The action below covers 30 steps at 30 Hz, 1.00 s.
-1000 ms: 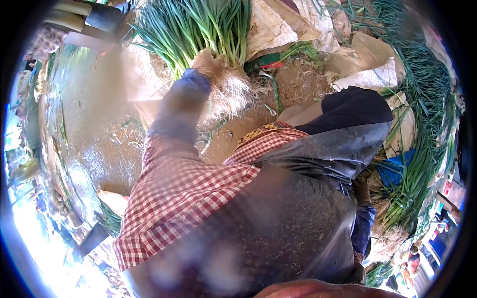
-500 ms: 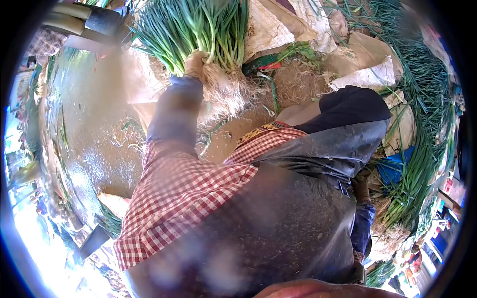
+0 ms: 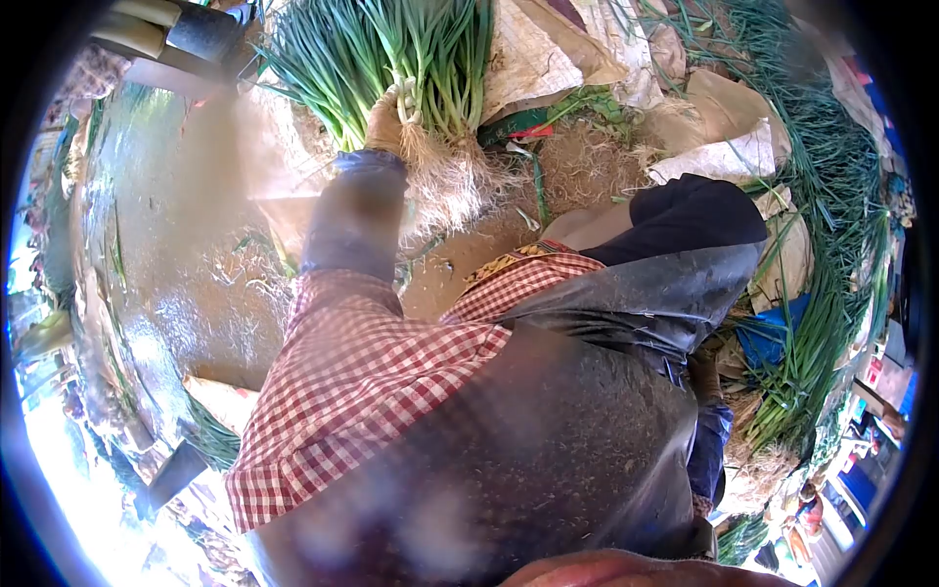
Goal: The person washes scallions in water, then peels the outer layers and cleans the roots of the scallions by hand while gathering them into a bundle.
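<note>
A thick bundle of spring onions [image 3: 313,61] lies at the top of the view, green leaves pointing away and pale roots [image 3: 455,181] toward me. My left hand [image 3: 384,119], in a brownish glove, is closed around a few white stems at the bundle's near end. Roots of these stems hang beside the fingers. Down on the right, my right hand [image 3: 705,378] is low beside my apron-covered leg, near another heap of spring onions [image 3: 782,406]. The apron and the leg hide most of it, and its fingers do not show clearly.
Wet brown ground [image 3: 186,264] with loose root scraps stretches out on the left. Pale sacks [image 3: 533,59] lie beside the bundle. A long pile of green leaves [image 3: 831,147] curves along the right, with a blue sheet [image 3: 773,333] near it. My dark apron [image 3: 548,440] covers my lap.
My left hand has shifted slightly at the base of the bundle, and the white stems and roots by its fingers show more plainly. My right hand has barely moved.
</note>
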Available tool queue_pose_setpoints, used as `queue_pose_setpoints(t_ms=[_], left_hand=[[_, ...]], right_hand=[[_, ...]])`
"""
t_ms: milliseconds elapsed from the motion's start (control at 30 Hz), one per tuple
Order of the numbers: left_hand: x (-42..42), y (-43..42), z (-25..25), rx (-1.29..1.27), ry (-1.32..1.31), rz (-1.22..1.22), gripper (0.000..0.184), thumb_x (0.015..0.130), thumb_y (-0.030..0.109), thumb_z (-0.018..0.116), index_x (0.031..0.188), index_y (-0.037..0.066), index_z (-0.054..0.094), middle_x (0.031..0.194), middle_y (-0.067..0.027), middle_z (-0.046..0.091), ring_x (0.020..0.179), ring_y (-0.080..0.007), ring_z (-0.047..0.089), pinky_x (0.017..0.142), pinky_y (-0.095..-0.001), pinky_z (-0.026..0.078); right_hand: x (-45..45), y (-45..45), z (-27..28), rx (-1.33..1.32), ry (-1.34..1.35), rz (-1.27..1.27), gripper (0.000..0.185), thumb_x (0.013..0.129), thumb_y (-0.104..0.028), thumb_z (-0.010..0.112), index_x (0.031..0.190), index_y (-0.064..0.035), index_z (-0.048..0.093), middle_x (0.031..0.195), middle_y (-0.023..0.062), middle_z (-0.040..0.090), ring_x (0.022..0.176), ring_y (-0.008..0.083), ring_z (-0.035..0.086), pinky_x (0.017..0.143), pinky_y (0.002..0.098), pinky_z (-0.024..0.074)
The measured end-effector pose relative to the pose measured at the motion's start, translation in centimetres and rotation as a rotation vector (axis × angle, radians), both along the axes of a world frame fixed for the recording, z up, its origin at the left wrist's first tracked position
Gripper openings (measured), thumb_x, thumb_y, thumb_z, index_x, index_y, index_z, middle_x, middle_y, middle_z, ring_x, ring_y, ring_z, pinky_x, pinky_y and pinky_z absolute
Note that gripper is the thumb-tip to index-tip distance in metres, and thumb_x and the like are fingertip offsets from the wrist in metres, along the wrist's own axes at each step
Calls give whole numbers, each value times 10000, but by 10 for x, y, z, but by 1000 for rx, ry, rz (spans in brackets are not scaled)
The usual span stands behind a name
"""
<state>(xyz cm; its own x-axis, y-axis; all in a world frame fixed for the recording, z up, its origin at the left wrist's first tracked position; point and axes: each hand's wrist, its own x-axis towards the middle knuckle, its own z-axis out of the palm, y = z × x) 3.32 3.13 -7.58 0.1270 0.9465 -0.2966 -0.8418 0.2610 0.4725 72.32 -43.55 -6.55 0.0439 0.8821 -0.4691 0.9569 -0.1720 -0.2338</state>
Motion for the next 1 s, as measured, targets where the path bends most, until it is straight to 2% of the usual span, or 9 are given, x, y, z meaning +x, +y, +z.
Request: queue_pose_setpoints(t_ms=[167,233,300,400,600,633,733,933,1000], left_hand=[[-1,12,-12,-168,233,87,261,863,163,571,1053,-17,577,964,-112,590,852,-207,583,658,-318,514],[8,12,-8,-218,258,130,208,829,142,595,972,-8,611,844,-84,589,735,-191,558,577,-330,495],[11,13,-10,-267,283,174,156,794,122,619,890,1,644,724,-56,587,618,-175,534,496,-342,475],[14,16,-15,-319,286,212,156,795,104,612,908,0,641,753,-69,607,643,-186,546,492,-362,469],[11,13,-20,-345,253,340,121,815,91,599,902,12,631,774,-94,632,600,-199,584,509,-344,504],[9,7,-23,-105,613,411,109,824,101,601,891,18,626,764,-92,631,581,-192,584,515,-330,511],[12,4,-14,-162,667,571,127,876,173,599,861,56,551,729,-48,598,574,-129,539,485,-264,454],[32,-20,21,-24,728,712,180,913,270,549,925,93,522,726,-38,578,595,-113,515,501,-246,430],[22,-15,4,-68,980,715,170,937,277,497,932,108,508,720,-34,564,596,-118,504,497,-249,418]], right_hand=[[-7,9,12,-206,-23,-264,242,871,-203,523,991,-25,636,877,132,665,814,246,619,712,337,463],[-7,9,17,-292,-60,-219,249,870,-206,526,1014,-35,637,899,135,666,822,248,620,719,335,463],[-7,10,19,-53,-302,452,250,867,-211,527,1020,-50,639,890,133,668,839,271,624,730,346,465],[-31,22,28,-181,-48,-269,243,858,-192,525,1029,-58,632,937,141,658,892,306,614,757,361,468],[-24,22,33,-283,-222,168,267,858,-173,513,1073,-53,616,1011,155,645,930,313,606,790,361,460],[-24,21,33,-315,-279,249,271,859,-170,509,1081,-54,614,1025,157,642,934,312,605,793,360,459],[-23,15,30,-133,8,-91,251,865,-160,497,1061,-63,620,996,160,643,945,303,605,783,356,463],[-17,14,28,-280,-301,247,222,874,-153,481,1019,-63,623,926,129,640,849,276,624,732,352,471],[-5,6,13,-147,-32,20,219,854,-122,485,1014,-58,620,942,133,636,831,287,625,726,358,481]])
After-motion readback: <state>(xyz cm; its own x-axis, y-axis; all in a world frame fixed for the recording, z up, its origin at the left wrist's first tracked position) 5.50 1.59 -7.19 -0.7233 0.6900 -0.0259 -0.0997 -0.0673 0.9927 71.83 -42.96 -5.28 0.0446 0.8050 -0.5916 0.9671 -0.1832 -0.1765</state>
